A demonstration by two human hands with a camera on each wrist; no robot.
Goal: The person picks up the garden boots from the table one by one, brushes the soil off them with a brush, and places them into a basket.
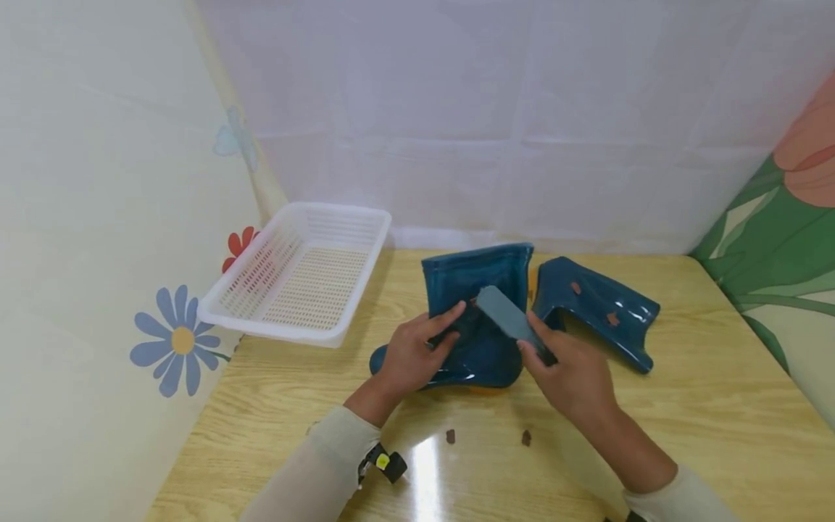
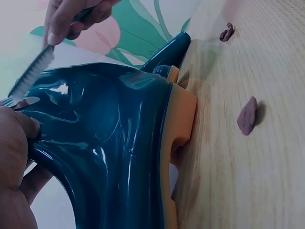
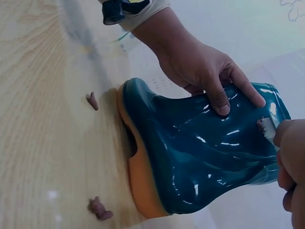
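A glossy dark teal rain boot [image 1: 485, 362] with an orange sole stands upright on the table, toe to the left. My left hand [image 1: 414, 355] holds its shaft, thumb and forefinger on the near side. In my right hand [image 1: 577, 373] is a grey-backed brush [image 1: 505, 315], gripped by its dark handle. Its white bristles [image 3: 269, 130] meet a small brown lump [image 3: 260, 123] stuck on the shaft, seen in the right wrist view. To the right, a second teal boot [image 1: 587, 304] lies on its side with two brown patches on it.
Two brown crumbs, one on the left [image 1: 451, 436] and one on the right [image 1: 526, 438], lie on the wood-grain table [image 1: 711, 406] in front of the boot. A white plastic basket [image 1: 372, 279] sits at the back left. Behind the table hangs a pale cloth [image 1: 457, 109].
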